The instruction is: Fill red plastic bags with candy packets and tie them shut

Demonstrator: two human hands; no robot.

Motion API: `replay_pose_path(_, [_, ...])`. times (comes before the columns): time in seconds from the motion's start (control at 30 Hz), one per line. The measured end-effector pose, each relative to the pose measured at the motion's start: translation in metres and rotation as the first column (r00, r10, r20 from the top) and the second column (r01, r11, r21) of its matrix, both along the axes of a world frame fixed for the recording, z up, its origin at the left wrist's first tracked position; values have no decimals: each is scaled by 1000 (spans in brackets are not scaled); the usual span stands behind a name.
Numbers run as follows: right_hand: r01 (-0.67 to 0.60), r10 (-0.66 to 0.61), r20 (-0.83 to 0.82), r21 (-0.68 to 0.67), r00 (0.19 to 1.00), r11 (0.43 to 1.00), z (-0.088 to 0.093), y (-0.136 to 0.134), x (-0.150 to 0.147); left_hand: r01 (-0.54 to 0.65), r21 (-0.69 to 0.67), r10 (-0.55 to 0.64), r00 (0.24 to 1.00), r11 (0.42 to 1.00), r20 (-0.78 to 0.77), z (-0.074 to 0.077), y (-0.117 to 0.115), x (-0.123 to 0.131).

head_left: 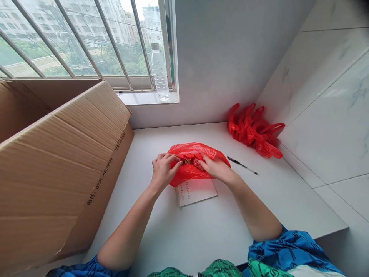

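A red plastic bag (198, 147) lies spread on the white table with its mouth open towards me. Inside it shows a dark red item with a round gold emblem (188, 161). Beside that is a small red patterned packet (198, 164). My left hand (165, 167) pinches at the left side of the bag mouth, fingertips close to the emblem. From the right, my right hand (216, 168) reaches into the bag, its thumb on the packet; some of its fingers are hidden. A white notebook (198, 193) with handwritten rows lies partly under the bag.
A black-capped pen (242, 165) lies right of the bag. More crumpled red plastic bags (253, 130) sit in the back right corner. A large open cardboard box (66, 161) fills the left side. On the window sill stands a clear water bottle (160, 75).
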State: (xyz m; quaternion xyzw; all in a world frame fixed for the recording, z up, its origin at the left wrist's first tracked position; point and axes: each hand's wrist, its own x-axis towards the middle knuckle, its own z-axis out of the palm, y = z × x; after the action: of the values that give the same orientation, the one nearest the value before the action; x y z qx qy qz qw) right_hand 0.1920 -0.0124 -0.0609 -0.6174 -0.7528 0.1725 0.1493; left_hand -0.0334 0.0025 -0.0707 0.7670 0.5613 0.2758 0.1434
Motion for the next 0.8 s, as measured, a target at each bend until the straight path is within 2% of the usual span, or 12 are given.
replay_pose_path(0.07, [-50, 31, -220, -81, 975, 995, 8, -3, -5, 9, 10, -9, 1000, 1000, 12, 4, -2, 2])
replay_pose_path(0.13, [-140, 73, -440, -121, 895, 983, 15, -5, -9, 28, 8, -28, 999, 1000, 21, 9, -5, 4])
replay_pose_path(0.2, [-200, 110, -546, -107, 830, 974, 17, -4, -11, 57, 1, -57, 998, 998, 32, 13, -9, 7])
replay_pose_path(0.5, [-344, 86, -773, -177, 628, 922, 9, 6, -6, 129, -79, -117, 983, 988, 140, 28, -18, 10])
replay_pose_path(0.67, [-407, 100, -815, -176, 571, 896, 13, 6, -3, 177, -136, -143, 963, 975, 229, 29, -18, 10])
replay_pose_path(0.8, [-414, 100, -814, -182, 572, 892, 13, 6, -3, 183, -159, -140, 958, 970, 251, 27, -17, 11])
